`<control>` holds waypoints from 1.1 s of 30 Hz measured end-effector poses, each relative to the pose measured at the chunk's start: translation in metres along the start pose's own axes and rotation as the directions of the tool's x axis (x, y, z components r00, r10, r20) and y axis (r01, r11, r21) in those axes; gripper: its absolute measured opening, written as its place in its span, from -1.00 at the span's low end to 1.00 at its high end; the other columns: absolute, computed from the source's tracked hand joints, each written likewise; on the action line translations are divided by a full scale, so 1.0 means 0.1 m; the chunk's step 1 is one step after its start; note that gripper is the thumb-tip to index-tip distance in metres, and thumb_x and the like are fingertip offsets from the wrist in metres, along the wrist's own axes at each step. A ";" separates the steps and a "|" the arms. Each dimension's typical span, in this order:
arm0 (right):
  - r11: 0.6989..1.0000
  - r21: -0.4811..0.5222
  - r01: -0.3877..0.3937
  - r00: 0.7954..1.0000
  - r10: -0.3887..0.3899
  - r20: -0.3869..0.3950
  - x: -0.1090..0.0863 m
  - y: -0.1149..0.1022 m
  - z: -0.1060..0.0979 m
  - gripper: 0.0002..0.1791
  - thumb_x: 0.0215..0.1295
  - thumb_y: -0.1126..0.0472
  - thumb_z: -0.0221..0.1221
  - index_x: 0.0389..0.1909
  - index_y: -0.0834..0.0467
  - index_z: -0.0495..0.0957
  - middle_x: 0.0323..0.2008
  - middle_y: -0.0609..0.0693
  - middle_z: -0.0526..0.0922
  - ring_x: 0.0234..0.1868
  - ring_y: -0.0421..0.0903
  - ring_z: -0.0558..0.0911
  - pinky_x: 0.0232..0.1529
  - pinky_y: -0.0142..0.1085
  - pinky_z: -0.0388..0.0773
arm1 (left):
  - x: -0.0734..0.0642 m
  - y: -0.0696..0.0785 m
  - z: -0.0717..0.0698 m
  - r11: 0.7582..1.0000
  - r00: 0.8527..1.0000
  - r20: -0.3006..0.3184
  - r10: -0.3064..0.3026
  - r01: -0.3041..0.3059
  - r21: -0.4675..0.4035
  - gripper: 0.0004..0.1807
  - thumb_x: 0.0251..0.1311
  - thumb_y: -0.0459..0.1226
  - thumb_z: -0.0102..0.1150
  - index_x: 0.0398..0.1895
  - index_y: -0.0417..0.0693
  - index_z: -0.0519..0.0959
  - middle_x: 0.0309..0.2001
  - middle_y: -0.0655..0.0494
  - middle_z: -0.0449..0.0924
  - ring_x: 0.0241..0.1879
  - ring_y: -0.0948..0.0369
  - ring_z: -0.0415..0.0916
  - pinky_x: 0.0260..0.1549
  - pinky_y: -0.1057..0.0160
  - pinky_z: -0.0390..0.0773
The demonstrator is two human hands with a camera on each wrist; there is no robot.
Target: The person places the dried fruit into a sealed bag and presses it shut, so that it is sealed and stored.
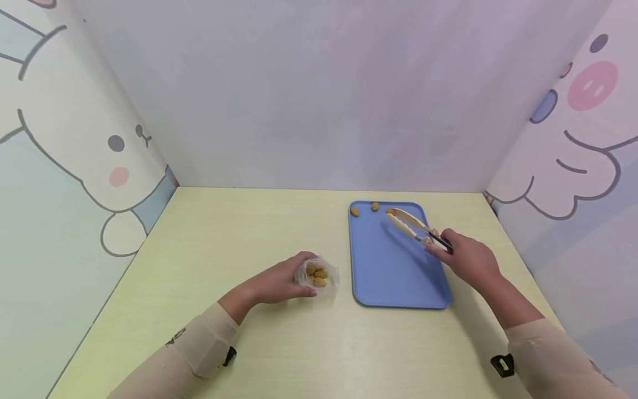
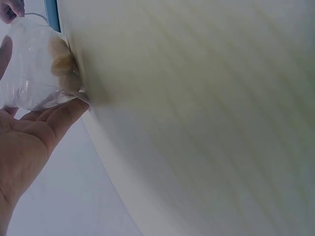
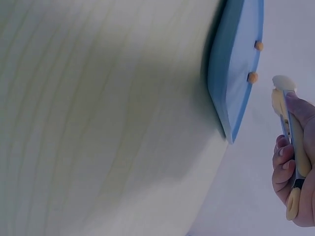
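Note:
My left hand (image 1: 284,280) holds a clear plastic bag (image 1: 333,277) upright on the table, thumb and fingers round its sides. Several brown, nut-like pieces (image 1: 319,274) lie inside; in the left wrist view they show through the bag (image 2: 29,64) near its base. My right hand (image 1: 471,257) grips tongs (image 1: 406,227) with cream-coloured tips above the blue tray (image 1: 389,271). The tips are at a brown piece (image 1: 390,211) near the tray's far edge; whether they pinch it I cannot tell. In the right wrist view, fingers wrap the tongs' handle (image 3: 298,142).
Two other brown pieces sit by the tray's far edge, one at the far left corner (image 1: 354,211) and one (image 1: 375,206) to its right. The light wooden table (image 1: 249,221) meets a pale back wall (image 1: 299,111); cartoon-printed panels (image 1: 75,166) stand at both sides.

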State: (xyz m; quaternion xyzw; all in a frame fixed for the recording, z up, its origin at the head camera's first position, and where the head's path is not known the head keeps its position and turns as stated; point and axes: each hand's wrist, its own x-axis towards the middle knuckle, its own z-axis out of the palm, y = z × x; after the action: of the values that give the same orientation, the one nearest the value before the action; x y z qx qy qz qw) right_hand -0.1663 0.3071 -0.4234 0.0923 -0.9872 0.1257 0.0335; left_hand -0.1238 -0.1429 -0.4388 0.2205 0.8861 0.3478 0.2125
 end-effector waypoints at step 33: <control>0.967 -0.147 0.207 0.958 -0.231 -0.170 -0.22 -0.11 0.13 -0.57 0.12 -0.11 0.37 -0.36 0.06 0.38 -0.60 -0.18 0.27 -0.75 -0.21 0.14 -0.73 -0.31 0.03 | 0.00 0.01 0.00 1.000 1.000 -0.001 0.005 -0.005 0.003 -0.09 0.09 0.21 0.31 0.46 0.34 0.09 0.18 0.18 0.42 0.12 0.21 0.39 0.20 0.01 0.40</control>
State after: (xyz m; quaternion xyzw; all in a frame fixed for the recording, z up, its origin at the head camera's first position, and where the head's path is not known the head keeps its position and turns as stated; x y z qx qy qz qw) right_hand -0.1428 0.2976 -0.4353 0.1866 -0.9695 0.0658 0.1447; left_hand -0.1236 -0.1424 -0.4383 0.2228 0.8863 0.3471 0.2108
